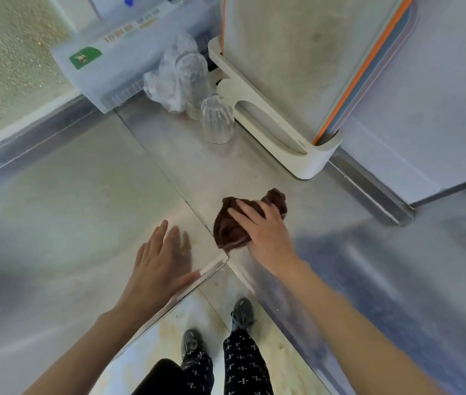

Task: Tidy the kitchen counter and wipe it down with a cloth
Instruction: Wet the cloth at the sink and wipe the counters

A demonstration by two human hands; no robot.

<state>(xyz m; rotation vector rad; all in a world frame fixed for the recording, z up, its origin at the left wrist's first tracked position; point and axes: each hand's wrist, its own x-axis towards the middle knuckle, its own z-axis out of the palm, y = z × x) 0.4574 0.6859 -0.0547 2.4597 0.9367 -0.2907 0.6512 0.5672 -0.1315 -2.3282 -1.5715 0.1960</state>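
A crumpled dark brown cloth (232, 226) lies on the steel counter (297, 195) near the inner corner of the L-shaped worktop. My right hand (263, 229) lies on top of the cloth with fingers spread, pressing it onto the steel. To its left, my left hand (160, 258) rests flat on the left counter section (69, 209), fingers straight, close to the counter's front corner.
At the back stand two clear glasses (217, 121), (190, 78) beside a crumpled clear plastic bag (163, 84). A white stand (291, 143) holds upright cutting boards, one orange-edged (363, 67). A pale box with a green label (106, 64) sits back left. My feet show on the floor below.
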